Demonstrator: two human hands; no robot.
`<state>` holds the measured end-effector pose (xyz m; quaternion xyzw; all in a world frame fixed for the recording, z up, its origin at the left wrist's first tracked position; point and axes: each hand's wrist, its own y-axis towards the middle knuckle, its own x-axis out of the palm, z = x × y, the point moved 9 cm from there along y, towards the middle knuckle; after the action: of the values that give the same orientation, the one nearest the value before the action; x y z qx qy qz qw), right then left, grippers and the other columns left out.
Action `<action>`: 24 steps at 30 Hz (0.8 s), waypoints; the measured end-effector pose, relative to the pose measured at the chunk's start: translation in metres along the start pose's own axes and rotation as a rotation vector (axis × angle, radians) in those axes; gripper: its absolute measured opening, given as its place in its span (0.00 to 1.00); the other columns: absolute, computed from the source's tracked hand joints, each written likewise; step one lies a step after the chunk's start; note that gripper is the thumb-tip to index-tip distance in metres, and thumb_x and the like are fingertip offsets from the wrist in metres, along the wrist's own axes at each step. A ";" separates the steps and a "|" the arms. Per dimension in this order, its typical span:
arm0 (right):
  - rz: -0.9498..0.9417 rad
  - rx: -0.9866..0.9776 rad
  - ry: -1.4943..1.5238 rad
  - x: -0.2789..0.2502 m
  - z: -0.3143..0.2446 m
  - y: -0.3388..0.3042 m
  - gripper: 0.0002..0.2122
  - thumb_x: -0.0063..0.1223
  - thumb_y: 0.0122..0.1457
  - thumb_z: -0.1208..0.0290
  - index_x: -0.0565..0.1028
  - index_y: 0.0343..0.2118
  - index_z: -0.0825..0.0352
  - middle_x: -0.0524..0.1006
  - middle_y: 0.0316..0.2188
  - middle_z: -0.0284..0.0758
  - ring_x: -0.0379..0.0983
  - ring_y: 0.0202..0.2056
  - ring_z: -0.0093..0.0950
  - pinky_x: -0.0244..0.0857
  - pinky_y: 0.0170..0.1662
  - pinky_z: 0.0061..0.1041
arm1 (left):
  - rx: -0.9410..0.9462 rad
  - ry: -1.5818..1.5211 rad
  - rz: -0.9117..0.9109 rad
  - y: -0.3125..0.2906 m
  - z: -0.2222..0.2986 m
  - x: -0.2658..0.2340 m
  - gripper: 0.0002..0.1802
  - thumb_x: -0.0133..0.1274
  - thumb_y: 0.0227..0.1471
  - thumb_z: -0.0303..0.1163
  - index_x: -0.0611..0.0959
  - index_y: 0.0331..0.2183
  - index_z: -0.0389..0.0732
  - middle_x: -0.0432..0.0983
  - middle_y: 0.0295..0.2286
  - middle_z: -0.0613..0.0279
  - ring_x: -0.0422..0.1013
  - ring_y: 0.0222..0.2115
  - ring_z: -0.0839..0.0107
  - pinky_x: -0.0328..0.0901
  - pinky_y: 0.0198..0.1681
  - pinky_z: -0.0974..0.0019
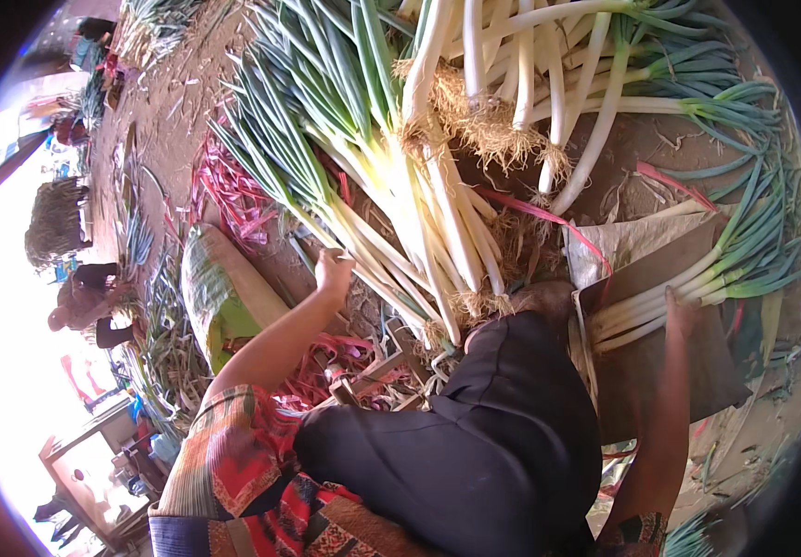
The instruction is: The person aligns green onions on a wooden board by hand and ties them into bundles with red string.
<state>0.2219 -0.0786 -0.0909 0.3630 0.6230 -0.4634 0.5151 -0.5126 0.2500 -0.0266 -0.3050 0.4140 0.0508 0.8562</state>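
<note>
My left hand [334, 274] is closed at the near left edge of a big heap of leeks [391, 176] with white shafts and green tops. What its fingers pinch, if anything, is too small to make out. On the right, a small bunch of leeks [646, 302] lies across a dark brown sheet [651, 381] beside my knee, roots toward me and green tops to the right. My right hand [684, 316] grips this bunch at mid-shaft, the thumb over the stalks and the other fingers partly hidden.
More leeks with bushy roots [530, 121] lie at the far middle. Red-pink strips [233, 200] are strewn at the left, near a green-and-white sack [210, 278]. Between my legs and the heap stands a small wooden frame [373, 371]. Another person [85, 297] is at the far left.
</note>
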 end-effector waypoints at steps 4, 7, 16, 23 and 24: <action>0.004 -0.131 0.034 0.009 0.024 0.016 0.42 0.59 0.44 0.46 0.58 0.55 0.74 0.66 0.46 0.54 0.65 0.46 0.50 0.60 0.50 0.40 | -0.278 -0.030 0.037 0.038 -0.037 0.014 0.41 0.67 0.30 0.47 0.67 0.40 0.29 0.71 0.35 0.47 0.70 0.37 0.61 0.65 0.42 0.61; -0.410 0.099 0.531 0.000 -0.032 -0.042 0.28 0.57 0.50 0.60 0.64 0.51 0.70 0.74 0.36 0.41 0.74 0.31 0.34 0.69 0.35 0.30 | -0.364 -0.031 0.247 0.024 -0.052 -0.001 0.48 0.69 0.28 0.47 0.63 0.44 0.28 0.67 0.43 0.42 0.67 0.44 0.57 0.62 0.48 0.61; -0.668 0.022 0.795 -0.044 -0.100 -0.125 0.12 0.50 0.57 0.69 0.71 0.43 0.64 0.72 0.34 0.32 0.70 0.24 0.22 0.64 0.24 0.20 | -0.361 -0.712 -0.038 0.035 -0.046 0.041 0.34 0.69 0.30 0.30 0.75 0.42 0.28 0.74 0.38 0.51 0.72 0.35 0.61 0.67 0.41 0.62; -0.665 -0.253 0.727 -0.072 -0.146 -0.172 0.14 0.53 0.54 0.68 0.72 0.41 0.69 0.72 0.29 0.34 0.71 0.23 0.22 0.64 0.24 0.23 | -0.357 -0.894 -0.194 0.034 -0.015 0.030 0.29 0.65 0.32 0.24 0.73 0.41 0.35 0.74 0.35 0.55 0.73 0.34 0.59 0.71 0.38 0.57; -0.663 -0.254 0.708 -0.078 -0.147 -0.172 0.14 0.53 0.54 0.68 0.72 0.41 0.69 0.72 0.28 0.33 0.71 0.23 0.21 0.64 0.25 0.22 | -0.350 -0.901 -0.256 0.029 0.003 0.028 0.29 0.65 0.33 0.24 0.73 0.41 0.35 0.74 0.35 0.55 0.73 0.33 0.59 0.72 0.37 0.57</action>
<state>0.0327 0.0108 0.0263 0.2149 0.8928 -0.3713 0.1373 -0.5026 0.2709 -0.0597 -0.4402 -0.0524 0.1406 0.8853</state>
